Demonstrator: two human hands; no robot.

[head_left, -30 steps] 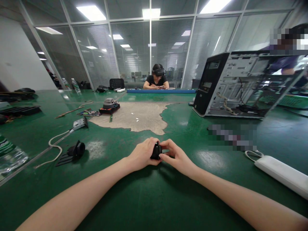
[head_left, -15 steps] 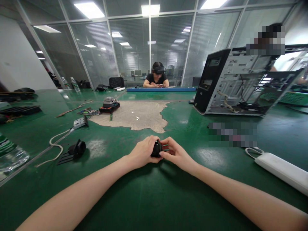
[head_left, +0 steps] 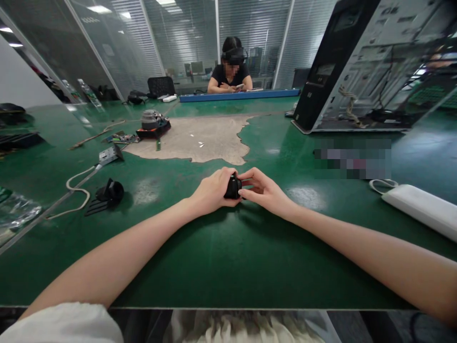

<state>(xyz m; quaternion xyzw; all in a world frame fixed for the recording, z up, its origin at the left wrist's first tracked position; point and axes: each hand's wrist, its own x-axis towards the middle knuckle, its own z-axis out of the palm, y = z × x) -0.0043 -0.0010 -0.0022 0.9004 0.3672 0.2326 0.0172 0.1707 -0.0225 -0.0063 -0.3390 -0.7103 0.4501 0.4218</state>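
Observation:
A small black device (head_left: 233, 187) with a rounded part on its right side sits between my hands, low over the table. Its exact kind I cannot make out. My left hand (head_left: 213, 192) wraps around it from the left, thumb and fingers closed on it. From the right, my right hand (head_left: 264, 191) pinches the rounded part between thumb and fingertips. The fingers partly hide the device.
Left on the green table (head_left: 200, 267) lie a black slotted part with a round duct (head_left: 109, 191), a metal box with a cable (head_left: 110, 155) and a heatsink fan (head_left: 153, 125). An opened computer case (head_left: 342, 85) and white power strip (head_left: 421, 209) stand right. A person (head_left: 230, 71) sits opposite.
The view has tipped downward, bringing the table's near edge and my sleeve into sight. Both hands keep hold of the black device with almost the same grip.

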